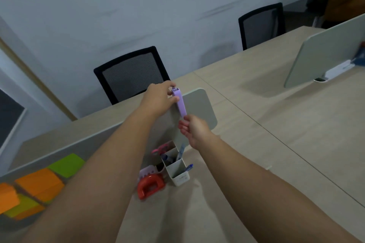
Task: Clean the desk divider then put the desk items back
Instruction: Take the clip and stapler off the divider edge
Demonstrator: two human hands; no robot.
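Near the centre of the frame, the left hand (161,97) pinches the upper end of a slim lilac item (179,101), thumb and fingers clenched on it, holding it against the top corner of the grey desk divider (199,108). What the lilac item is cannot be told. The right hand (194,129) sits just below it, its grip loosely curled with the fingertips (182,124) near or touching the item's lower tip; contact is unclear. The divider stands upright on the light wood table (266,124), running from the centre toward the lower left. At its foot, lower centre, stands a white pen holder (177,171) with pens, beside a red hole punch (150,185) and a pale purple rack (147,172). Orange and green sticky notes (39,181) cover the divider's face at lower left. Two black mesh chairs (132,73) stand beyond the table.
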